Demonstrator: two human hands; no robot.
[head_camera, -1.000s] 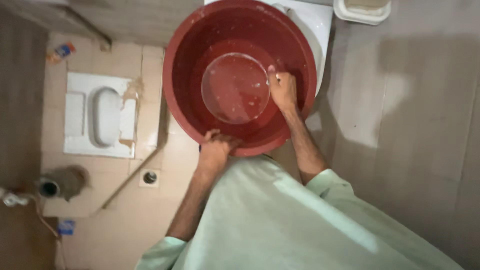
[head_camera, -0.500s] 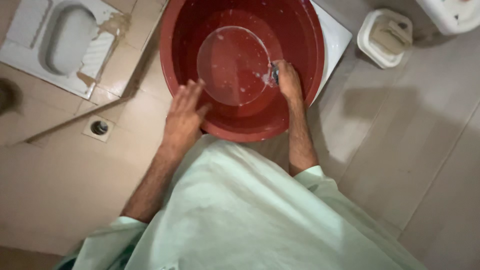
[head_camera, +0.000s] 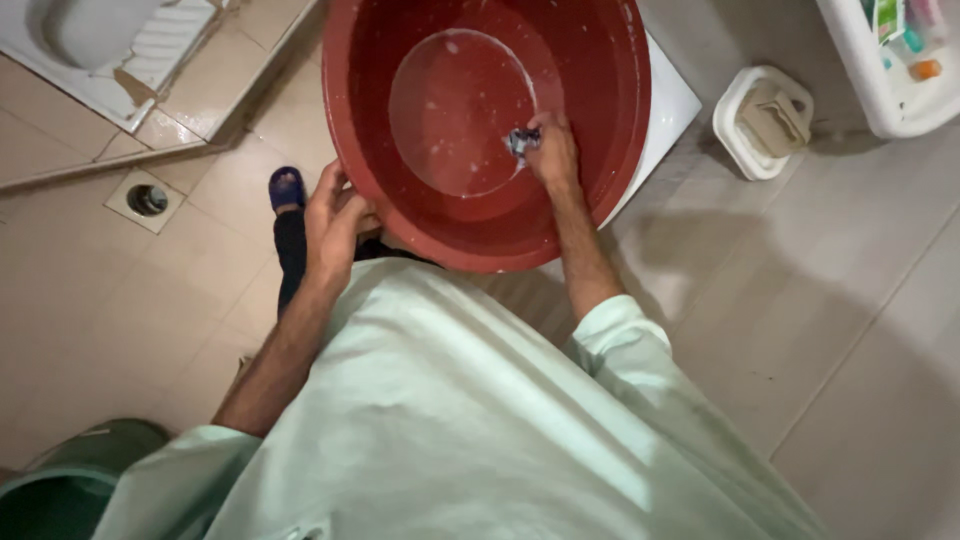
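Red plastic basin (head_camera: 590, 120) tilted; left hand (head_camera: 335, 225) fingers cupped on its outer near rim, right hand (head_camera: 550, 150) fingers pinched on a small scrubber (head_camera: 519, 141) inside; wet rim could slip, tipping basin onto tiled floor (head_camera: 150, 290).

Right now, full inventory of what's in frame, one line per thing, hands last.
Basin: 1, dark red, round, centre top, tilted, flecks of suds inside.
Scrubber: 1, greyish wad, inside the basin at the right hand's fingertips.
White surface: 1, white, under the basin's right side.
Soap dish: 1, white with a beige bar, floor, upper right.
Rack: 1, white, top right corner, small coloured items in it.
Squat toilet pan: 1, white, top left.
Floor drain: 1, metal, tiled floor, left.
Sandal: 1 seen, dark blue, left of the basin.
Bucket: 1, green, bottom left corner.
Left hand: on the basin's outer rim.
Right hand: inside the basin, holding the scrubber.
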